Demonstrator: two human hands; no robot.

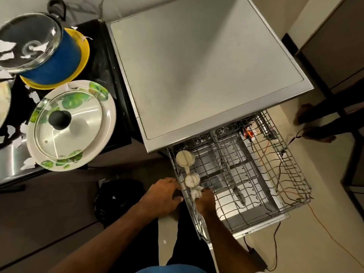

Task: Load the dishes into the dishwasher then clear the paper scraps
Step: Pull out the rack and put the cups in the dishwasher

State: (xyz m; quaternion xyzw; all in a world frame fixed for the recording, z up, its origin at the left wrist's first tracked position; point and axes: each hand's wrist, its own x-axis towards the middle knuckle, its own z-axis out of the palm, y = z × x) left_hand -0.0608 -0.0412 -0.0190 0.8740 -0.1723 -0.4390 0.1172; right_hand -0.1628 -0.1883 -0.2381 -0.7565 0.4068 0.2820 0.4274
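Observation:
The dishwasher's wire rack (pixel 275 174) is pulled out below the grey dishwasher top (pixel 197 66). Three cream cups lie in a row along the rack's left edge: a far cup (pixel 185 157), a middle cup (pixel 192 180) and a near cup (pixel 196 194). My right hand (pixel 206 200) is inside the rack, closed around the near cup. My left hand (pixel 163 196) rests against the rack's left rim with fingers spread, holding nothing. On the counter at left, a glass lid with a black knob (pixel 59 118) sits on a leaf-patterned plate (pixel 94 146).
A blue pot with a glass lid (pixel 49 62) stands on a yellow plate (pixel 78 67). White paper scraps (pixel 29 163) lie over the black counter. A black bag (pixel 118 200) sits on the floor. Cables (pixel 334 241) trail at right, near another person's feet (pixel 307 115).

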